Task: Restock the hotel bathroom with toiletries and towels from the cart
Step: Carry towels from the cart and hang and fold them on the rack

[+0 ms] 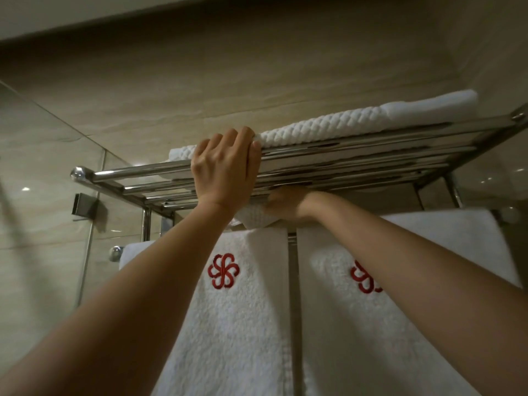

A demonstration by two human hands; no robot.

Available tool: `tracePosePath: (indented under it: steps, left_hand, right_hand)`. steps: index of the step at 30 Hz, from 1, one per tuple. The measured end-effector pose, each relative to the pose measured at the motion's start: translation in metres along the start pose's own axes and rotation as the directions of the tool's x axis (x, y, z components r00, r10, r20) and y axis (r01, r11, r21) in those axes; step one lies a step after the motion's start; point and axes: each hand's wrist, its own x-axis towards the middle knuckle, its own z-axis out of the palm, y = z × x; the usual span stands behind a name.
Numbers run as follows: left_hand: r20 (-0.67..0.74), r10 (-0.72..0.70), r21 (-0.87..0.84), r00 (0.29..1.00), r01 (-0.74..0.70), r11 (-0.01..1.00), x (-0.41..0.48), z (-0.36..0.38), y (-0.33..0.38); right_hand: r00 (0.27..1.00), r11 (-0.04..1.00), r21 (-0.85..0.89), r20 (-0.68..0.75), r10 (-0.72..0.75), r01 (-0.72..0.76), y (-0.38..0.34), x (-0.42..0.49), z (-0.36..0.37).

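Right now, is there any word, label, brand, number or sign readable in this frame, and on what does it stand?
No readable text or numbers.
Left hanging towel: red embroidered pinwheel-flower emblem, no letters.
Right hanging towel: the same red emblem, partly hidden by the right forearm.
Chrome towel rack and the waffle-weave towel on top: no markings visible.

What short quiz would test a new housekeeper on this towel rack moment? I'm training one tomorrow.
1. True or false: the left hand rests on the rack's top shelf edge.
2. How many hanging towels show a red emblem?
3. Where is the right hand? A) above the shelf B) under the shelf C) on the glass

Key
1. True
2. Two: left towel, right towel
3. B
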Motion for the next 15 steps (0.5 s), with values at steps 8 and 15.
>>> tracePosePath:
  steps: [8,15]
  left_hand:
    - [0.070,-0.024,-0.020,0.997,0.025,0.999,0.001,-0.005,0.002]
    - [0.217,-0.055,-0.009,0.975,0.059,0.998,0.004,-0.013,0.004]
  right_hand:
    - [0.906,0.901,-0.118,-0.132,0.402,-0.417,0.085,-0.036,-0.011]
    - [0.904,0.913,-0.069,-0.191,0.383,-0.402,0.093,-0.044,-0.013]
